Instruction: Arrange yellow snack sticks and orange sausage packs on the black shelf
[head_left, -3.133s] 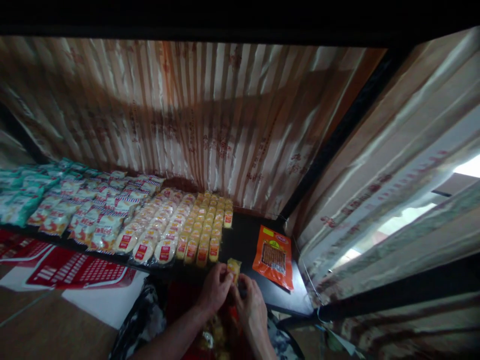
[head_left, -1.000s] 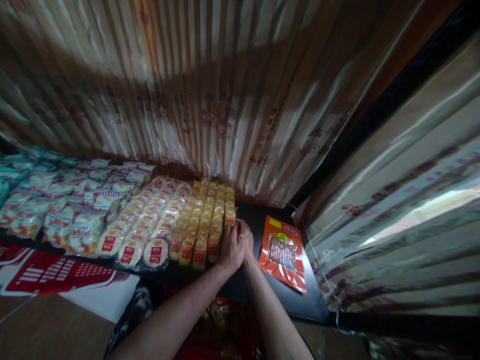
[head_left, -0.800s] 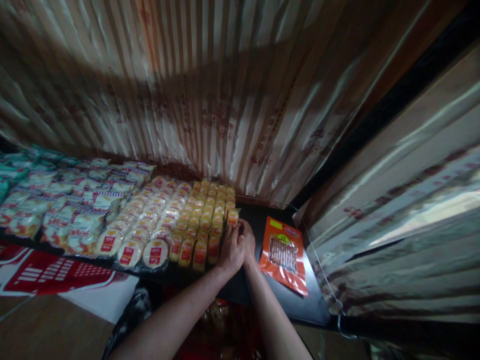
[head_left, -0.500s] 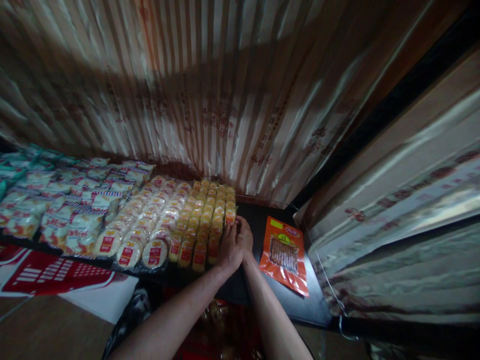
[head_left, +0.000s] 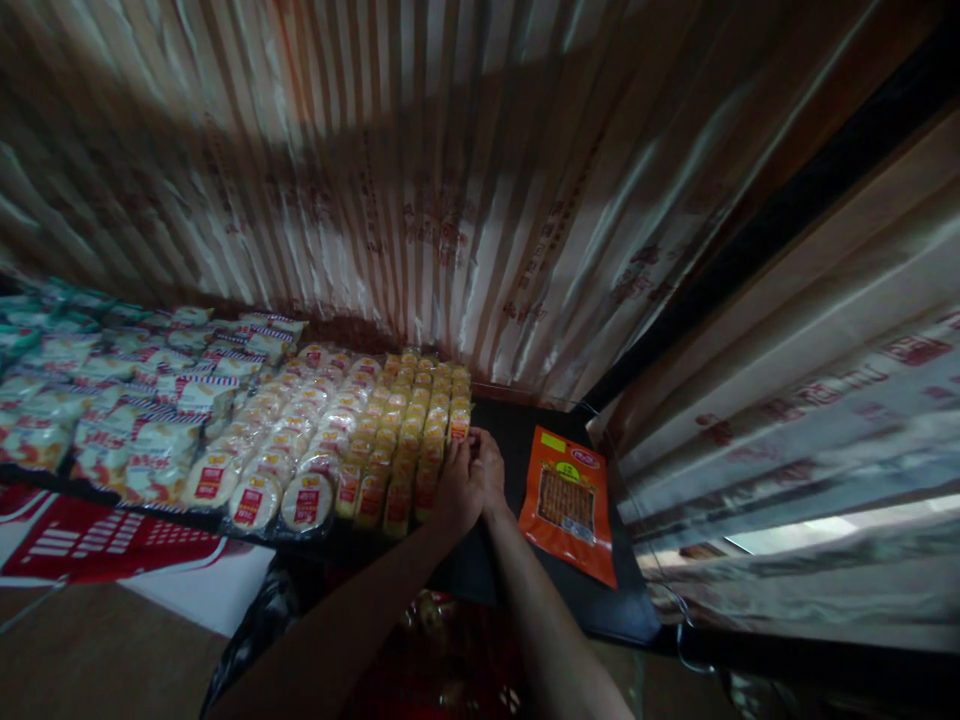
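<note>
1. Striped, glossy curtain (head_left: 420,200) behind and to the right, hemming in a dark counter (head_left: 517,440) set into the corner.
2. Left hand (head_left: 456,490) and right hand (head_left: 491,470) pressed side by side at the right edge of the yellow rows, fingers bunched at a small yellow packet (head_left: 458,428).
3. Grip of both hands: fingertips drawn together about that packet, as far as dim light allows; exact contact of the right fingers hidden behind the left hand, so cannot tell for sure.
4. Small yellow packet upright at the near end of the rightmost row, touching its neighbours; probably steadied from two sides so as to stand in line rather than topple.
5. Rows of yellow packets (head_left: 405,440) packed tight, labels facing forward, likely for display and easy counting.
6. Round wrapped cakes with red labels (head_left: 300,470) just left of the yellow rows, overlapping like tiles, leaning back toward the curtain.
7. Mixed white-and-red packets (head_left: 150,420) farther left, greenish ones (head_left: 45,310) at the far edge.
8. Orange pouch (head_left: 568,505) flat on the bare counter, just right of the hands, apart from the rows.
9. Red-and-white printed sheet (head_left: 112,545) below the counter's front edge, at lower left.
10. Red bag (head_left: 450,660) between the forearms, low down, holding blurred yellow things.
</note>
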